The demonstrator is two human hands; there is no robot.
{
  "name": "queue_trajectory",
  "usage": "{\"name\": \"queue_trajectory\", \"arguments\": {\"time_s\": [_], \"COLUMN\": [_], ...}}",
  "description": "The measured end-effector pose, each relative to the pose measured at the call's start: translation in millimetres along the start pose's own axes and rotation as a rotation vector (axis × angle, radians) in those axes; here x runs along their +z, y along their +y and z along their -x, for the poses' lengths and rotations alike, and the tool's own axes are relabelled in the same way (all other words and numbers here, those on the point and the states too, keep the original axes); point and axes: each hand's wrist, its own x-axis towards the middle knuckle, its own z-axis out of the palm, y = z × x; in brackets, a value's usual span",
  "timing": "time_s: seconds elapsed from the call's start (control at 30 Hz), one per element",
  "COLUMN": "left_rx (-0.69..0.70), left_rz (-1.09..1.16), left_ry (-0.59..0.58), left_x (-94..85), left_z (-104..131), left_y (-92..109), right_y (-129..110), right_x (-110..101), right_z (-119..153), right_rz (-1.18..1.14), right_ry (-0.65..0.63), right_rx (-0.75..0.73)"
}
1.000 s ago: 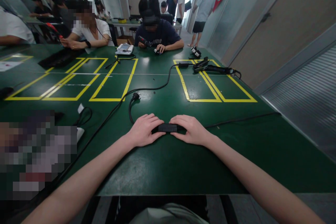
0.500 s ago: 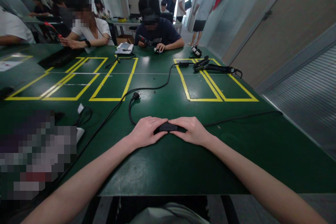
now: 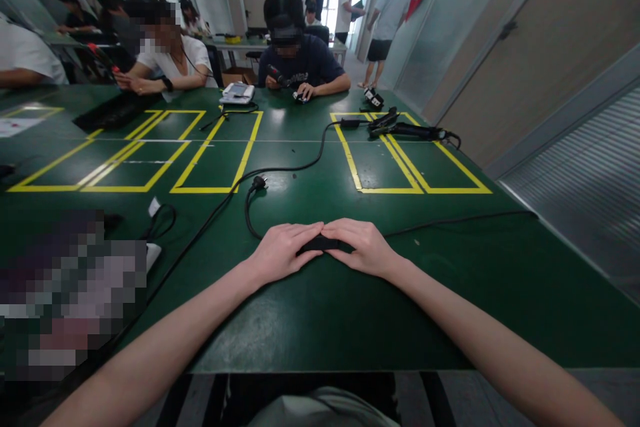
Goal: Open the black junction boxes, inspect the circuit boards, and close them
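My left hand and my right hand meet over a black power adapter near the table's front. Each hand is closed on one end, thumb along the near side and fingers over the top, so only the middle of the adapter shows. Beyond my left hand, a short black cord curves up to a plug lying on the table. From behind my right hand a thin black cable runs off to the right edge.
A long black cord crosses the green table to a black clamp-like tool. Yellow tape outlines mark the surface. Left lie blurred items. Across sits a person handling small parts near a white device.
My fingertips have moved slightly closer together over the adapter, covering more of its top. The adapter appears turned a little. In the background, a standing person has shifted left.
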Motion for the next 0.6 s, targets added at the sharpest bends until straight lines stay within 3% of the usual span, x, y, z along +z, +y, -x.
{"name": "queue_trajectory", "arguments": {"time_s": [0.1,0.27,0.4,0.5,0.6], "left_rx": [0.028,0.110,0.159,0.120,0.002], "left_rz": [-0.045,-0.171,-0.204,-0.167,-0.089], "left_ry": [0.024,0.056,0.063,0.071,0.069], "left_x": [0.2,-3.2,-3.6,-2.8,-3.7], "left_z": [0,-2,-4,-3,-2], "left_y": [0,-2,-2,-2,-3], "right_y": [-2,-2,-1,-3,-4], "right_x": [-5,-17,-20,-19,-18], "right_z": [-2,-3,-5,-7,-6], "right_rz": [-0.056,-0.078,-0.237,-0.402,-0.374], "right_ry": [-0.009,-0.105,-0.167,-0.111,-0.033], "right_rx": [0.100,0.450,0.580,0.660,0.669]}}
